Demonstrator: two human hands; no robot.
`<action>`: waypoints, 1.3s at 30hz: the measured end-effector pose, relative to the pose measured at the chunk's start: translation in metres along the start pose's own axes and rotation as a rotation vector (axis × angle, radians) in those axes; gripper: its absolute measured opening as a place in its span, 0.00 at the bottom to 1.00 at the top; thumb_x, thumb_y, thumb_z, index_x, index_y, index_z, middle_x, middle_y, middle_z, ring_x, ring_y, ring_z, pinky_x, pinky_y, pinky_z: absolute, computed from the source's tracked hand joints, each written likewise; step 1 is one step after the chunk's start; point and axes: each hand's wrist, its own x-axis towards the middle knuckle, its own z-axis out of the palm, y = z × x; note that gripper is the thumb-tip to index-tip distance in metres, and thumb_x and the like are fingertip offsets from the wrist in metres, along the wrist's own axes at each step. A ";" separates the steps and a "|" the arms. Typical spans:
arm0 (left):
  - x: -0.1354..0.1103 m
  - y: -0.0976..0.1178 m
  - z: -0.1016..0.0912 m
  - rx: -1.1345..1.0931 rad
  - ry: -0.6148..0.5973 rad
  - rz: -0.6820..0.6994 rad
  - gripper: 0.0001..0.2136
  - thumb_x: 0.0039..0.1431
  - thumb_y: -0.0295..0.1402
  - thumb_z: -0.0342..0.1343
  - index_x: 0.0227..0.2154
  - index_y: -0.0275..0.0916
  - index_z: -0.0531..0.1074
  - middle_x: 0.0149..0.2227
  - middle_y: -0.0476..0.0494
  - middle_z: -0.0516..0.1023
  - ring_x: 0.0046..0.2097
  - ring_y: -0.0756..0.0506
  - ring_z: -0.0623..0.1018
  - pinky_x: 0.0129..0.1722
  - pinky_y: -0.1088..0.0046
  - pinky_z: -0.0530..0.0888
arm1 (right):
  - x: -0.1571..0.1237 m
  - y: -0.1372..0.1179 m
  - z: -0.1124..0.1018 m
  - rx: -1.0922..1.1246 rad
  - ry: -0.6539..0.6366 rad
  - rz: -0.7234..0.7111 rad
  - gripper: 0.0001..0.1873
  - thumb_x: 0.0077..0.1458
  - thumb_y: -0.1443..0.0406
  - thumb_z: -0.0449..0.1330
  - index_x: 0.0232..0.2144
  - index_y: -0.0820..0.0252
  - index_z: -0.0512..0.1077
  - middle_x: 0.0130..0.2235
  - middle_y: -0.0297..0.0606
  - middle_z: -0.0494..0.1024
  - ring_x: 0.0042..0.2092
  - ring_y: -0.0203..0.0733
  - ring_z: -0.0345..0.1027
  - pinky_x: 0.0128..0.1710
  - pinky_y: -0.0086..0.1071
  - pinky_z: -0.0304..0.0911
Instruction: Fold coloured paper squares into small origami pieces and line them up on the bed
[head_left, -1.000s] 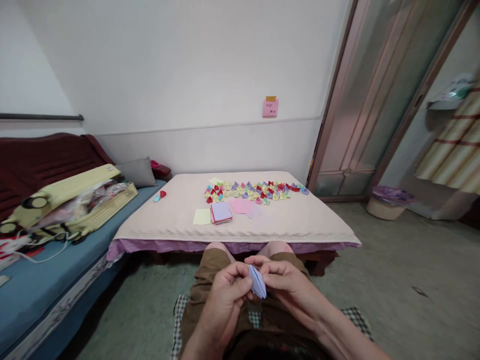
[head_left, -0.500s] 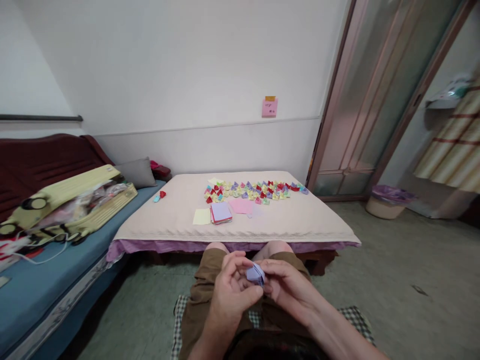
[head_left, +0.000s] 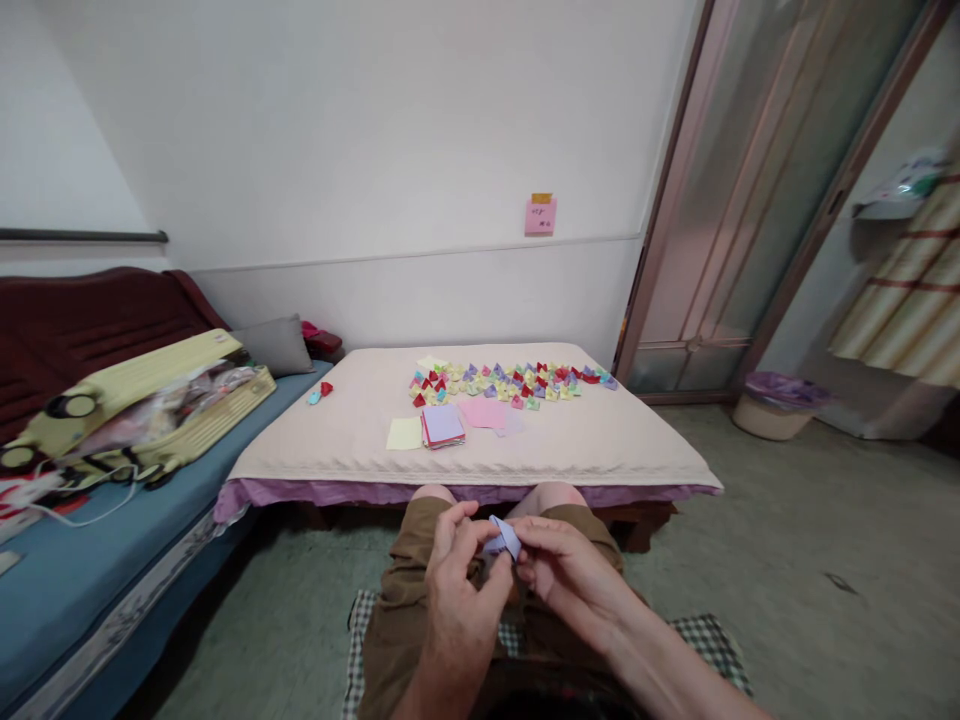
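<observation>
Both my hands meet over my lap, pinching a small folded piece of lavender paper [head_left: 503, 536]. My left hand [head_left: 459, 578] grips its left side with thumb and fingers closed. My right hand [head_left: 568, 572] pinches its right side. In front of my knees stands a low table under a pale pink cloth [head_left: 600, 440]. On it lie several small folded paper pieces [head_left: 510, 382] in red, yellow, purple and green, a stack of coloured paper squares [head_left: 442, 425], a yellow sheet [head_left: 404, 433] and a pink sheet [head_left: 484, 412].
A blue couch [head_left: 67, 570] at the left carries a yellow case [head_left: 150, 395] and a grey cushion [head_left: 274, 345]. A glass sliding door [head_left: 750, 200] stands at the right, with a lined basket [head_left: 776, 404] on the floor. A pink note [head_left: 541, 214] is stuck on the wall.
The lavender paper went from a flatter, larger flap held upright to a smaller folded piece. Both hands rose slightly and drew closer together around it.
</observation>
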 end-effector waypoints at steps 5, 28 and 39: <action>-0.003 -0.003 -0.001 0.062 0.078 0.046 0.08 0.51 0.25 0.58 0.31 0.43 0.79 0.42 0.40 0.74 0.46 0.40 0.74 0.47 0.66 0.69 | 0.003 0.004 0.001 -0.037 0.038 -0.040 0.09 0.40 0.66 0.71 0.21 0.66 0.75 0.21 0.31 0.69 0.22 0.28 0.56 0.22 0.22 0.53; 0.004 -0.013 0.003 -0.015 0.163 -0.101 0.08 0.48 0.25 0.59 0.17 0.40 0.72 0.24 0.49 0.71 0.30 0.47 0.72 0.33 0.73 0.66 | 0.011 0.027 0.000 -0.463 0.221 -0.334 0.06 0.41 0.64 0.64 0.24 0.62 0.74 0.19 0.29 0.69 0.22 0.33 0.56 0.24 0.27 0.50; -0.005 -0.011 0.010 0.015 -0.008 -0.027 0.09 0.54 0.25 0.54 0.24 0.41 0.76 0.29 0.44 0.73 0.35 0.44 0.72 0.36 0.71 0.67 | 0.013 0.026 -0.004 -0.477 0.274 -0.341 0.02 0.37 0.67 0.60 0.19 0.60 0.71 0.18 0.27 0.66 0.21 0.31 0.52 0.22 0.27 0.48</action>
